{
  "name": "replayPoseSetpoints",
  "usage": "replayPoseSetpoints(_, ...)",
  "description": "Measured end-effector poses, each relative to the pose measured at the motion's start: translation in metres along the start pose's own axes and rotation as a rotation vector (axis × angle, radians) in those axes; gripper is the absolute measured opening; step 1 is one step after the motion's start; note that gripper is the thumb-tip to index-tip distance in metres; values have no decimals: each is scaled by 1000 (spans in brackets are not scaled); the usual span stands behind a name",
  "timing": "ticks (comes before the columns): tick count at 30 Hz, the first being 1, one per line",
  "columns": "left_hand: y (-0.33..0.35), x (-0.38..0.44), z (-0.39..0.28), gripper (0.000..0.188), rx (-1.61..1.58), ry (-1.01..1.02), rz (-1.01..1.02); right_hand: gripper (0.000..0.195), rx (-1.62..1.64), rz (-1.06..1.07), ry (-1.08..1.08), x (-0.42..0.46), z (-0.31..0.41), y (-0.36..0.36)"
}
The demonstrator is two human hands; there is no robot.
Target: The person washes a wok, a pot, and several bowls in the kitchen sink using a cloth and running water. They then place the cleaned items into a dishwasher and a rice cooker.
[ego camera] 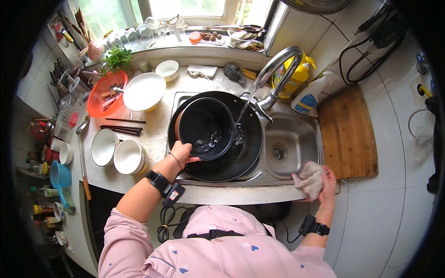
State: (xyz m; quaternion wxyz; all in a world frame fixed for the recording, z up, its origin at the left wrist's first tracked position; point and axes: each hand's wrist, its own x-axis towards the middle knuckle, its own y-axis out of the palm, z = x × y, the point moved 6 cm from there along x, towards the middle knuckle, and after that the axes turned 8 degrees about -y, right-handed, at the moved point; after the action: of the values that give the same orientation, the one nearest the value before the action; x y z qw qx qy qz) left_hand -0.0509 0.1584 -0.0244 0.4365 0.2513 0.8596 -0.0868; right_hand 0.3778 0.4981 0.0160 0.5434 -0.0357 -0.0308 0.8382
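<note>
My left hand [183, 153] grips the near left rim of a black cooking pot [208, 121], which is tilted over a large black wok [240, 163] set in the left sink basin. Some water lies in the pot. A chrome faucet [266, 67] pours a stream of water down by the pot's right rim into the wok. At the right, over the counter's front edge, my right hand [327, 182] holds a crumpled light cloth [310, 179]. Beside the wok, the small steel sink basin [293, 153] shows its drain.
White bowls [128, 158], dark chopsticks [121, 129], a long-handled ladle [82, 153] and a red colander [92, 100] stand left. Behind the faucet are a yellow pump bottle [290, 76] and a spray bottle [309, 95]. A wooden cutting board [347, 132] leans at the right.
</note>
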Motion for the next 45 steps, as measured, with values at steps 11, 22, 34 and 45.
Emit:
replayPoseSetpoints(11, 1, 16, -27, 78, 285, 237, -244, 39, -1119, -41, -647, -42, -2, 39)
replayPoseSetpoints(22, 22, 23, -28, 94, 968, 651, -696, 36, -875, 402, -689, -61, 54, 164)
replayPoseSetpoints(34, 48, 20, 26, 68, 174, 29, 54, 39, -783, 979, -858, -34, 10, 329)
replayPoseSetpoints(45, 32, 8, 18, 85, 179, 116, -139, 51, -1018, 1097, -647, -31, -85, 430)
